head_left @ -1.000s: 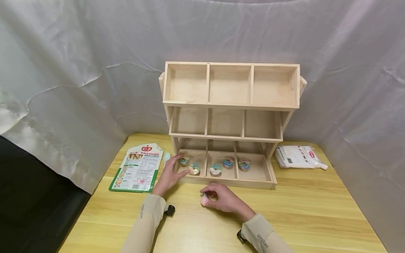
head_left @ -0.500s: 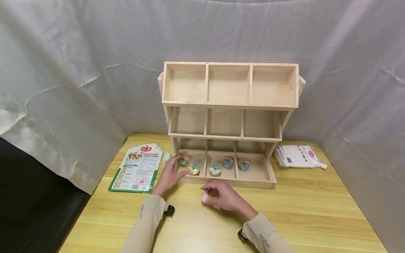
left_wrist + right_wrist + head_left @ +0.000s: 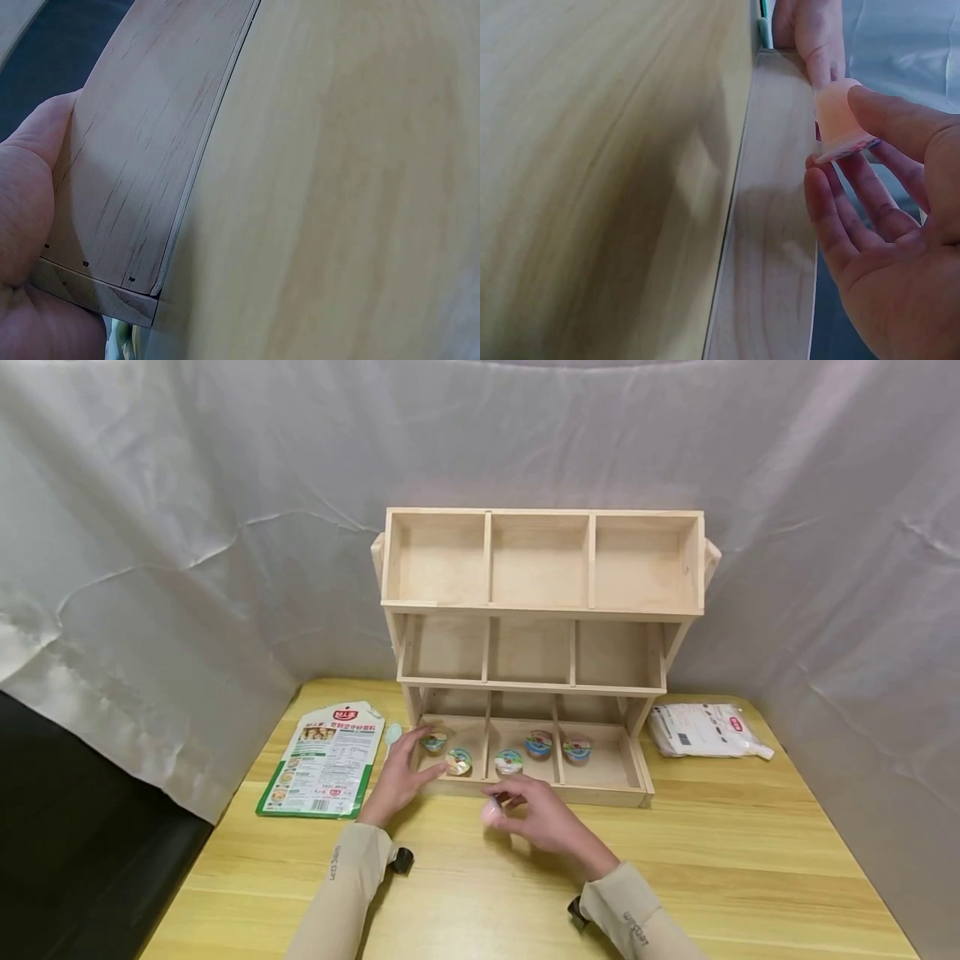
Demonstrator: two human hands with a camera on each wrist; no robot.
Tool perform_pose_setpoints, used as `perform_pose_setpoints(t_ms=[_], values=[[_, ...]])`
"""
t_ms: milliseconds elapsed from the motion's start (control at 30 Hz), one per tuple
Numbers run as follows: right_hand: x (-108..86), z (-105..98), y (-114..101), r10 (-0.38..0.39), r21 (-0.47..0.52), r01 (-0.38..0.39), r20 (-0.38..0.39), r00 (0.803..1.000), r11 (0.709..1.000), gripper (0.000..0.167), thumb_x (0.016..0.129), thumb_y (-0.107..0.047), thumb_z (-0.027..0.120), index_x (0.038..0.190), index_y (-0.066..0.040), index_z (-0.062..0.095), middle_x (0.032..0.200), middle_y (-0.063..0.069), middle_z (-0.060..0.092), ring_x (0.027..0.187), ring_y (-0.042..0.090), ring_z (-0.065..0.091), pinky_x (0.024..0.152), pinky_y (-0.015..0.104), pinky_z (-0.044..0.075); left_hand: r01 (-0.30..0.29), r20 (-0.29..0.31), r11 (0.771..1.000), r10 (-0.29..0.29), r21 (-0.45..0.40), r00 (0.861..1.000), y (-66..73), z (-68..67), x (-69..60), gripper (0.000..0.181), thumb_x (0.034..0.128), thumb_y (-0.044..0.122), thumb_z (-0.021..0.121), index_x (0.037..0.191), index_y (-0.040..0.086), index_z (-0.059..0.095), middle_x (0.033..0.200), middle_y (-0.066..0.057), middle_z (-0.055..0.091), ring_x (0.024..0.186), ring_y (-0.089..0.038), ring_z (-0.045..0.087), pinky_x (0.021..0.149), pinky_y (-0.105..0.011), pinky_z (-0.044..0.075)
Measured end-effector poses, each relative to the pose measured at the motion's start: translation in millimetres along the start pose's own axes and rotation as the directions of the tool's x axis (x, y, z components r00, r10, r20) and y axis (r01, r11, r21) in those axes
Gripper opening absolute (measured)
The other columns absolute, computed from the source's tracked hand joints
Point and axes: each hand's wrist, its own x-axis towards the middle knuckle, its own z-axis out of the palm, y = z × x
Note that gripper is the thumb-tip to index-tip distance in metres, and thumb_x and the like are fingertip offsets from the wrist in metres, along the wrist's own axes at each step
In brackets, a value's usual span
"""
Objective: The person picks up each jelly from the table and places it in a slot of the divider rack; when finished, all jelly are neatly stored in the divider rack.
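My left hand (image 3: 397,776) grips the front left corner of a wooden display rack (image 3: 536,790), thumb over the front board and fingers at the side. In the left wrist view, the left hand (image 3: 28,202) wraps the end of that board. My right hand (image 3: 546,817) pinches a pink jelly cup (image 3: 492,812) just before the bottom tray. In the right wrist view, the jelly cup (image 3: 838,116) is tilted, its printed lid towards the fingertips. Two jelly cups (image 3: 458,762) lie in the left compartment, two (image 3: 508,762) in the middle and one (image 3: 577,749) in the right.
A green-and-white printed pouch (image 3: 322,760) lies flat on the left of the table (image 3: 750,860), with a pale green spoon-like piece (image 3: 393,734) beside it. To the rack's right lies a white packet (image 3: 705,731). Grey cloth (image 3: 225,485) hangs behind and at both sides.
My right hand has lifted the jelly cup slightly towards the tray and turned it a little. The left hand keeps its place at the corner.
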Motion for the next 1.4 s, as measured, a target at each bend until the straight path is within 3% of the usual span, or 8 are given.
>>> perform_pose_setpoints(t_ms=[200,867,1400], values=[[-0.1,-5,0,-0.001,0.008,0.001,-0.032,0.999,1.000,0.047,0.088,-0.006,0.081,0.133,-0.005,0.067,0.121,0.010,0.070,0.108,0.023,0.068,0.098,0.048,0.058,0.008,0.002,1.000,-0.008,-0.003,1.000,-0.6,0.9,-0.7,0.079,0.0902,0.028,0.082,0.157,0.011,0.043,0.164,-0.015,0.037,0.152,-0.041,0.029,0.125,-0.061,0.024],[-10.0,-27,14,0.014,-0.033,-0.019,-0.131,0.991,0.999,0.042,0.091,-0.015,0.080,0.132,-0.009,0.069,0.132,0.007,0.069,0.110,0.025,0.069,0.097,0.046,0.059,0.009,0.003,1.000,-0.009,-0.016,1.000,-0.6,1.5,1.8,0.078,0.0902,0.029,0.082,0.156,0.012,0.043,0.164,-0.014,0.036,0.153,-0.040,0.028,0.126,-0.061,0.023],[-31.7,-69,43,0.039,-0.077,-0.062,-0.277,0.960,0.995,0.045,0.087,-0.015,0.084,0.129,-0.004,0.070,0.122,0.014,0.071,0.101,0.029,0.071,0.089,0.047,0.062,-0.013,-0.003,1.000,0.013,-0.021,1.000,-4.0,0.8,1.5,0.078,0.0895,0.029,0.082,0.156,0.013,0.044,0.164,-0.015,0.035,0.153,-0.042,0.028,0.125,-0.063,0.022]])
